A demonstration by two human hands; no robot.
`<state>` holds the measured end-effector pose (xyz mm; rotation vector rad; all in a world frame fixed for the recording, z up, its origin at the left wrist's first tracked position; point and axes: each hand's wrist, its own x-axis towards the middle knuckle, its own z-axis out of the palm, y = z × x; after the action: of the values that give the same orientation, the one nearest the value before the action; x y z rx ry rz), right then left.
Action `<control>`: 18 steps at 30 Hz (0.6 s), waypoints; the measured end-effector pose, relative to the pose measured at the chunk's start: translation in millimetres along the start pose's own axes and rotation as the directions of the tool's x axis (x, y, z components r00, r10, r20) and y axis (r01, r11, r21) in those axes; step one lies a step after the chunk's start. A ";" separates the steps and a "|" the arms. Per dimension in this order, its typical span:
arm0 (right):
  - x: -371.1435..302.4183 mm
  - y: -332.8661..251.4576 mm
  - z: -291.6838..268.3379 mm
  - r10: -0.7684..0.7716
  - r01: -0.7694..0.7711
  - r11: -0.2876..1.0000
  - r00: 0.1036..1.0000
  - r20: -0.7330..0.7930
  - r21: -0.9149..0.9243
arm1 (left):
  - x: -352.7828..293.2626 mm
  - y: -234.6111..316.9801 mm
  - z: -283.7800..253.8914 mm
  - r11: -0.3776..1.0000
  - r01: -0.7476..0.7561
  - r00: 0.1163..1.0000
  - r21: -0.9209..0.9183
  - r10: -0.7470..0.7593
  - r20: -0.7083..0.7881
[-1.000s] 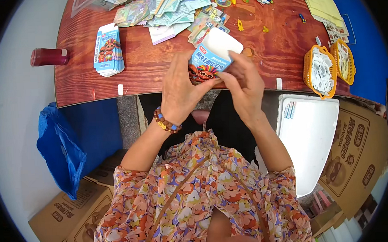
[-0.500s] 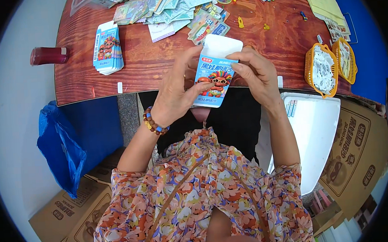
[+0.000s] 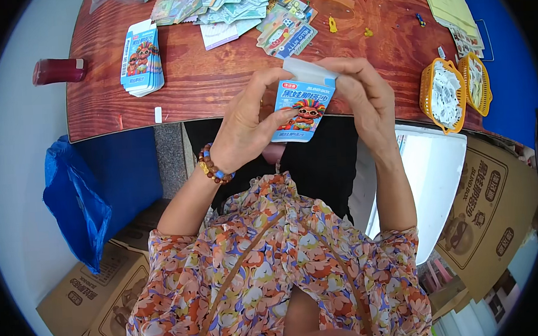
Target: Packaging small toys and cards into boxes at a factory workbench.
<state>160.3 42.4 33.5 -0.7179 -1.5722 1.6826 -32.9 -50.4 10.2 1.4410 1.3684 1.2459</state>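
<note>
Both bare forearms, left (image 3: pixel 187 203) and right (image 3: pixel 397 192), rise from the lower part of the view and angle forward, the left slanting inward to the right, the right nearly upright. Left grip, a bare hand (image 3: pixel 242 127), shows its back, thumb (image 3: pixel 283 116) laid across toward the right, index finger (image 3: pixel 269 75) arched above it, remaining fingers largely hidden. Right grip, a bare hand (image 3: pixel 372 105), is set slightly farther forward, fingers bent and directed leftward, thumb opposed to the index finger in a pinch.
</note>
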 end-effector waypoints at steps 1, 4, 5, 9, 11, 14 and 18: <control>3.4 1.0 -0.9 -0.019 0.018 0.998 0.999 -0.025 -0.064 | -0.4 2.2 1.2 1.000 0.001 1.000 -0.005 -0.001 0.001; 11.5 -1.6 -7.3 -0.009 0.009 0.997 1.000 -0.007 -0.081 | 1.1 4.9 2.1 0.997 0.060 0.997 -0.051 -0.057 0.047; 13.2 -3.7 -9.7 0.021 -0.020 0.999 0.999 0.035 -0.034 | 2.2 2.3 0.7 1.000 -0.011 0.999 0.020 0.010 0.044; 16.4 -10.9 -22.6 0.191 -0.179 0.980 0.969 0.157 -0.085 | 0.3 3.7 1.7 0.999 0.002 0.998 0.034 -0.004 0.060; 16.8 -12.5 -24.7 0.213 -0.184 0.967 0.963 0.166 -0.175 | -0.7 1.5 2.4 0.998 0.063 0.995 -0.030 -0.060 0.078; 16.2 -8.0 -26.2 0.106 -0.056 0.950 0.983 0.149 -0.306 | -0.9 -2.3 4.2 0.989 0.114 0.990 -0.089 -0.106 0.088; 15.8 -11.7 -28.2 0.137 -0.044 0.917 0.968 0.210 -0.396 | 2.5 -2.4 5.4 0.990 0.111 0.992 -0.083 -0.104 0.076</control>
<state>175.0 71.9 43.3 -0.8224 -2.1085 1.5800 -28.3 -47.2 7.1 1.3216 1.3101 1.1599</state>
